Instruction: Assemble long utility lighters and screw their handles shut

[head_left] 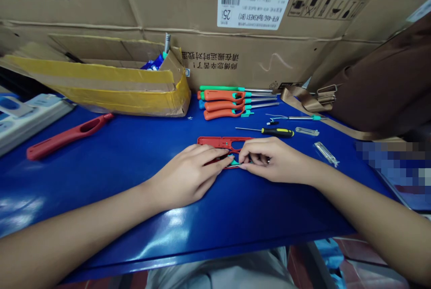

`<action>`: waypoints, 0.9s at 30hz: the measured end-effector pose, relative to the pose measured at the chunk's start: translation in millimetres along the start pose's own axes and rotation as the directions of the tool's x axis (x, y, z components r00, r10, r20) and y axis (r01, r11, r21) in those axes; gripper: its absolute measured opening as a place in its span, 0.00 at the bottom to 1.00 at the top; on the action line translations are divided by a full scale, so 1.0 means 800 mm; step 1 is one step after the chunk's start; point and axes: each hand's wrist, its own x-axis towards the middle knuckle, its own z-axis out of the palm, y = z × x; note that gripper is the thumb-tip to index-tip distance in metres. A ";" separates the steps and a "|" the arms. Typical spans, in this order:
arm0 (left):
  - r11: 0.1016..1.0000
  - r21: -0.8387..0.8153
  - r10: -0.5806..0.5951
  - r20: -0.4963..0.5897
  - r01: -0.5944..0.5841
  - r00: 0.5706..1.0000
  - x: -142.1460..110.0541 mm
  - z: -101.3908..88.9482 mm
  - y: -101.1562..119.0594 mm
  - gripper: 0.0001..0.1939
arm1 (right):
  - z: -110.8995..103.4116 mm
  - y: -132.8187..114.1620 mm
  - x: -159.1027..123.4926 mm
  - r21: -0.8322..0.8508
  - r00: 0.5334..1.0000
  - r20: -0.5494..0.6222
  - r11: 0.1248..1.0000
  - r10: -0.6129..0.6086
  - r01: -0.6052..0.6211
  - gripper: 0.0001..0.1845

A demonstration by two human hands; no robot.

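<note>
My left hand (188, 174) rests over a red lighter casing half, its fingers closed onto the left part and the fingertips beside a green trigger piece (234, 161). My right hand (269, 159) pinches at the same spot, thumb and forefinger pressed together. Whatever lies between those fingertips is too small to make out. Just behind both hands lies another red casing half (218, 141), inner side up, with an oval finger opening. Much of the casing half beneath the hands is hidden.
Several orange lighters (224, 106) are stacked at the back. Nearby lie a yellow-black screwdriver (278, 132), a metal lighter tube (301, 118) and clear plastic pieces (326, 154). At left are a red lighter casing (69, 137), a power strip (30, 111) and a taped cardboard box (134, 96).
</note>
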 end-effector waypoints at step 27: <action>0.998 -0.043 0.049 -0.001 -0.049 0.999 0.002 -0.003 -0.003 0.19 | 0.004 -0.005 0.003 0.027 0.985 -0.060 0.987 0.159 -0.157 0.05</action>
